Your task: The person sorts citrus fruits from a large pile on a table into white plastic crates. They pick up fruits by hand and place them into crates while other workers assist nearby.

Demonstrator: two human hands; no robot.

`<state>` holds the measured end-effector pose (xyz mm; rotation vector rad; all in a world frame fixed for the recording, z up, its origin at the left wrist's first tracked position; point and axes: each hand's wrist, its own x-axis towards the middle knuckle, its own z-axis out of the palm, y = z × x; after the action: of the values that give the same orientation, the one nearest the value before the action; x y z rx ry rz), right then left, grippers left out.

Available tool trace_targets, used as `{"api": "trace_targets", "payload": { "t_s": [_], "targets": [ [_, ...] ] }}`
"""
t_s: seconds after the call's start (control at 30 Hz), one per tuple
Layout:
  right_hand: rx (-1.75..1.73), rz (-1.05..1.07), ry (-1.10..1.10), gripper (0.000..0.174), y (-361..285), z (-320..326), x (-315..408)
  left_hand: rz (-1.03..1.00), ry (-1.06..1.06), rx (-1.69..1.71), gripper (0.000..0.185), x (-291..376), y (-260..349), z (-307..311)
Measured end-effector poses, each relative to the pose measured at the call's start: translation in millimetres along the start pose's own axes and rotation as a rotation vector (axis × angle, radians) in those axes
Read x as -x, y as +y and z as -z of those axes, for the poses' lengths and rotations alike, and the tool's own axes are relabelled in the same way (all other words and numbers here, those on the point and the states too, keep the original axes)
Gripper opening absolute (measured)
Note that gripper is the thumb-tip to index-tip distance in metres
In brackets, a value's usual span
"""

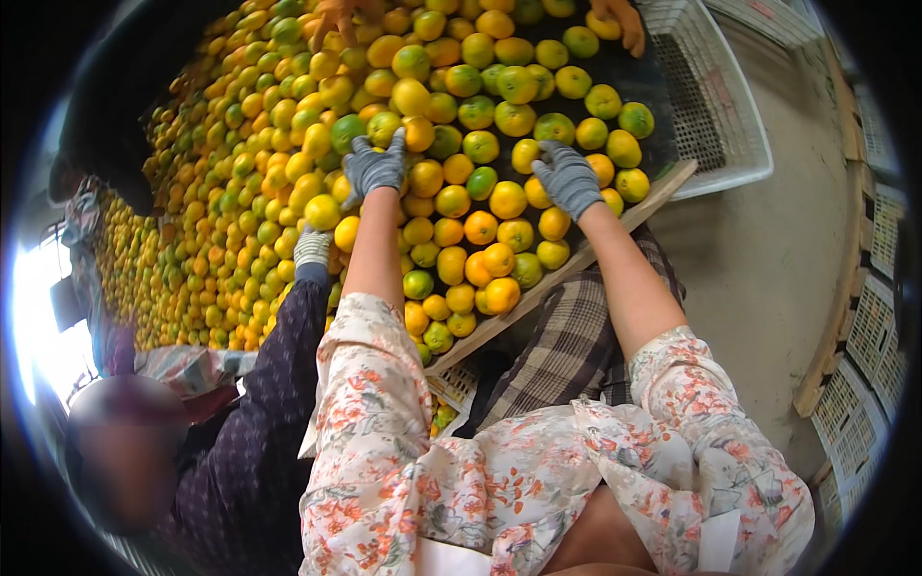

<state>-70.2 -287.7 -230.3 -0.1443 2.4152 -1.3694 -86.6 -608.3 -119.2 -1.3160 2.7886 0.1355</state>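
Yellow, orange and green citrus fruits cover a dark sorting surface in front of me. My left hand, in a grey glove, rests on the fruits with its fingers spread, beside a yellow-green citrus fruit; whether it grips one is unclear. My right hand, also in a grey glove, lies farther right. Its fingertips touch a small yellow citrus fruit, and its palm side is hidden, so I cannot tell whether it holds anything.
A wooden edge board borders the fruits. A white plastic crate stands at the right end. Beside my left forearm is a co-worker's gloved hand; another person's orange-gloved hands reach in at the top. Crates line the far right.
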Motion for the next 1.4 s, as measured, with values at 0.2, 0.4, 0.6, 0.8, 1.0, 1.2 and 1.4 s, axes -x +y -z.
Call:
{"api": "trace_targets", "payload": {
  "t_s": [0.2,0.4,0.6,0.8,1.0,1.2,1.4],
  "targets": [
    [0.189,-0.015,-0.060,0.058,-18,27,-4,-0.156,-0.283,0.036,0.081,43,23,13],
    [0.220,-0.116,-0.048,0.060,-21,39,-7,-0.692,-0.346,0.066,0.090,126,47,-28],
    [0.273,-0.231,0.100,0.064,-20,58,-14,-0.535,-0.555,0.009,0.113,119,132,-55],
    [-0.706,-0.383,0.322,0.080,11,82,-29,-0.066,-0.363,0.624,0.117,188,212,-89],
    [-1.127,-0.444,0.620,0.078,2,107,-35,0.041,-0.321,0.805,0.105,179,280,-105],
    [-1.419,-0.270,0.877,0.084,42,102,-50,0.017,-0.589,0.931,0.116,204,328,-106],
    [-1.502,-0.170,0.786,0.077,17,119,-42,-0.386,-1.236,1.369,0.076,180,293,-89]
  ]
}}
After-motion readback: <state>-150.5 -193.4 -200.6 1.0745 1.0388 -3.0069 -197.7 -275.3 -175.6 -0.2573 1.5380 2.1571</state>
